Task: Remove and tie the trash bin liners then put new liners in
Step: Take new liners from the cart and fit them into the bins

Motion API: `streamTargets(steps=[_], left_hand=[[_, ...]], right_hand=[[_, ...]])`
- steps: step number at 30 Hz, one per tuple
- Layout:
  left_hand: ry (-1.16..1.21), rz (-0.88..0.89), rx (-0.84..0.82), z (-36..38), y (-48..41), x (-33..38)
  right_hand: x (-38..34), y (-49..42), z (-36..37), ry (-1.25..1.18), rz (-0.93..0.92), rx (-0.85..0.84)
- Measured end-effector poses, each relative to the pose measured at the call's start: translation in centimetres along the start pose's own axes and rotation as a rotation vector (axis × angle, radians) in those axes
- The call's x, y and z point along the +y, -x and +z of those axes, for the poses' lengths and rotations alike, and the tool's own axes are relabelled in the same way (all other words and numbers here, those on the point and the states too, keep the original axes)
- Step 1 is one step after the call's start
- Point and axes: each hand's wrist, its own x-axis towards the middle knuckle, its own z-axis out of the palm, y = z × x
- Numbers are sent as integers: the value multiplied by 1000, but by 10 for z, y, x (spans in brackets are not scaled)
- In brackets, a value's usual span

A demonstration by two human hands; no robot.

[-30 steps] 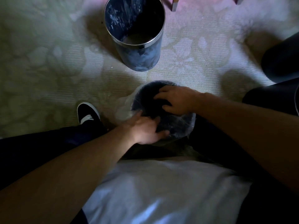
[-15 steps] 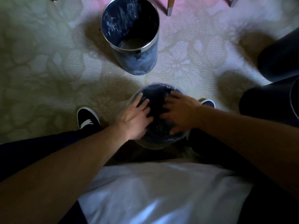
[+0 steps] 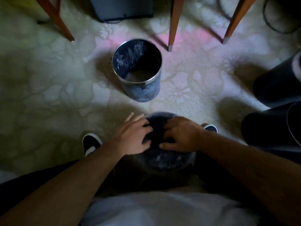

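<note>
Dark near bin (image 3: 171, 162) stands on the carpet (image 3: 48, 95) between the shoes (image 3: 91, 142), under both hands. The left hand (image 3: 133, 139) lies loosely spread on its rim. The right hand (image 3: 184, 136) bends its fingers (image 3: 171, 132) into the mouth, grip unclear.

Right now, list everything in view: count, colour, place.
far bin: 1, dark with a silver rim, upright at the centre of the carpet
near bin: 1, dark, between the shoes, under both hands
wooden legs: 3, brown, along the top
box: 1, black, top centre
cylinders: 2, black, right edge
carpet: 1, pale and patterned, under everything
shoes: 2, black and white, either side of the near bin
shirt: 1, white, bottom edge
left hand: 1, fingers spread, on the near bin's top
right hand: 1, on the near bin's top
</note>
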Motion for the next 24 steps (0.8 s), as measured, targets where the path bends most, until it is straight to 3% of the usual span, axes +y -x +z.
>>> streamTargets(steps=[3,8,13,18,24], left_hand=[[374,-293,188,-21,-21,-17],[588,-709,326,-42,-66,-83],[922,-945,490,-48,-123,-152],[1111,-997,460,-49,-159,-184],[1323,-942,231,-51,-156,-202]], right_hand=[[3,-25,-26,-400,221,209],[38,-86,-55,-917,561,479],[83,-154,-66,-1003,706,673],[115,-204,-76,-1047,770,664],[131,-213,-61,-1109,751,631]])
